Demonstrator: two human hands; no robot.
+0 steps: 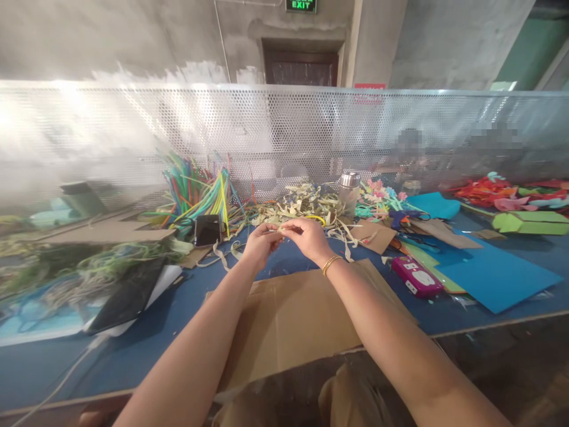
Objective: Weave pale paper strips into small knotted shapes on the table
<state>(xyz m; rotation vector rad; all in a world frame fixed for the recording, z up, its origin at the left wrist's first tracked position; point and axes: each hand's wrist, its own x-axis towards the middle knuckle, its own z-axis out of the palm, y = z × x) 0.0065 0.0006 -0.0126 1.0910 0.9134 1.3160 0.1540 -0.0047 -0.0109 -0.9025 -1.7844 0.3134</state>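
Both arms reach forward over a blue table [146,338]. My left hand [262,240] and my right hand [306,235] meet fingertip to fingertip above it, each pinched on a thin pale paper strip [281,228] held between them. A gold bracelet [331,263] circles the right wrist. A sheet of brown cardboard [288,323] lies flat under my forearms. Just beyond the hands is a heap of pale shredded paper strips [304,204].
A black phone [207,229] and a bundle of coloured straws [200,193] lie at the left, a metal flask [349,193] behind the heap. A pink box [416,276], blue paper [493,276] and green folded paper [531,222] lie right. A perforated metal screen [284,133] backs the table.
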